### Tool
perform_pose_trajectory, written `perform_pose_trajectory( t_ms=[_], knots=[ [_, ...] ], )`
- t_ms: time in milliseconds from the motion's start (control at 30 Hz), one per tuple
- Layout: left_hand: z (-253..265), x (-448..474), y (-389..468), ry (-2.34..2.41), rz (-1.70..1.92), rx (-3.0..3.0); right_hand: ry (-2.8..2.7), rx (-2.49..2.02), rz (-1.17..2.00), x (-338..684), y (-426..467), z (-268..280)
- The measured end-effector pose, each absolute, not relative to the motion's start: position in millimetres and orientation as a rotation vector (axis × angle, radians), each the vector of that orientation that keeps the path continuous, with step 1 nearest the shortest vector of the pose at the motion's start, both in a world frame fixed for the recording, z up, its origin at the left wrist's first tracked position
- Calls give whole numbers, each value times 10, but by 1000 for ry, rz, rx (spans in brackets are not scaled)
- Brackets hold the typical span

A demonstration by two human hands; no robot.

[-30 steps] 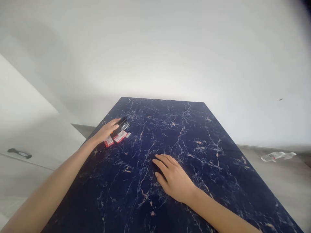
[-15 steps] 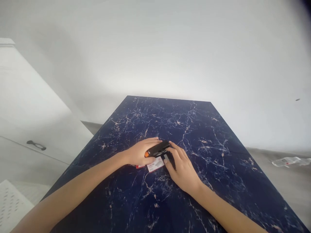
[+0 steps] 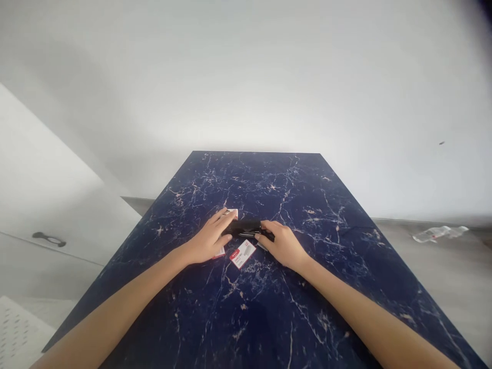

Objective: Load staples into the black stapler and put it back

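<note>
A black stapler [image 3: 246, 228] with a shiny metal strip lies crosswise on the dark blue marbled table, between my two hands. Fingers and thumb of my left hand [image 3: 209, 238] are round its left end, which they partly hide. My right hand [image 3: 282, 243] grips the right end, thumb at the near side. In front of the stapler is a small red-and-white box [image 3: 243, 254] with printing on it. Another red-and-white box [image 3: 232, 213] shows past my left fingertips. Under my left hand peeks a further red-and-white piece [image 3: 220, 253], mostly covered.
The blue marbled table [image 3: 246, 318] runs up to a pale wall [image 3: 253, 77]. To the left stands a white cabinet with a dark handle [image 3: 49, 239]. A clear plastic bottle [image 3: 440, 233] lies beyond the table's right edge. A perforated white surface [image 3: 17, 328] shows at lower left.
The stapler has turned to lie more level, and its orange end is now hidden by my left hand. The front box shows more fully, and a box appears past my left fingertips.
</note>
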State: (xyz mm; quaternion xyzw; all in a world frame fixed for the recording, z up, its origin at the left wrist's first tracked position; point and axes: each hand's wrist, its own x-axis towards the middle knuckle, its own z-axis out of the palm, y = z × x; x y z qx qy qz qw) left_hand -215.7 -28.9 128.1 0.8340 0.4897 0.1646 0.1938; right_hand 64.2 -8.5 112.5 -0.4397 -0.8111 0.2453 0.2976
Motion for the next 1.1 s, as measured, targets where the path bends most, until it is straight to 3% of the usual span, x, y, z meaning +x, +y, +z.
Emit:
perform_pose_trajectory(
  t_ms=[267, 467, 667, 1100],
  knots=[
    [1219, -2204, -306, 1383, 541, 2310, -2290, -1074, 741, 1109, 70, 1318],
    [1214, -2182, -301, 1405, 557, 2387, -2112, -1254, 201, 1231, -239, 1299],
    [1177, -2179, -285, 1406, 652, 2428, -2396, -1002, 284, 818, -443, 1121],
    [1197, -2245, -269, 1431, 625, 2285, -2687, -808, 305, 1065, -414, 1301]
  ],
)
